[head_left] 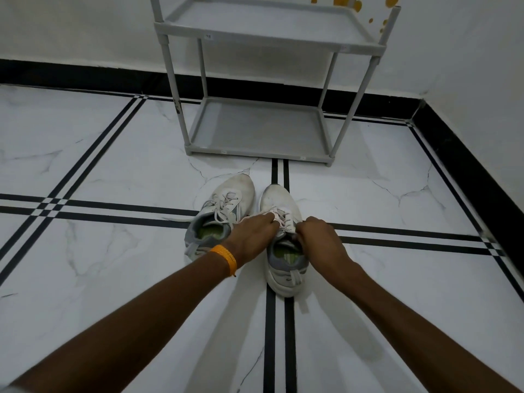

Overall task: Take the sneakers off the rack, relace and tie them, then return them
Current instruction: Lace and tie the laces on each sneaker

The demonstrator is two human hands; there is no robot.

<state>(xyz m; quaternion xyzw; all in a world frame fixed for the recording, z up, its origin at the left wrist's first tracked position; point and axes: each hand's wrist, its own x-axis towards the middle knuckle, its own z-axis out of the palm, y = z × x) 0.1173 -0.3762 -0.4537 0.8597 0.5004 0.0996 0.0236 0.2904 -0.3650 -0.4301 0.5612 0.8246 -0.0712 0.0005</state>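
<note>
Two white sneakers with grey heels stand side by side on the floor, toes pointing at the rack. The left sneaker [226, 205] has loose laces, one end trailing left across the tile. Both my hands work at the laces of the right sneaker [279, 202]. My left hand [252, 236], an orange band on its wrist, pinches a lace over the tongue. My right hand [317, 236] grips the lace at the shoe's right side. The fingertips hide the lace ends.
A grey plastic shoe rack [258, 150] stands against the white wall just beyond the sneakers, its two visible shelves bare. The floor is white marble with black stripes. A black skirting [467, 165] runs along the wall at the right.
</note>
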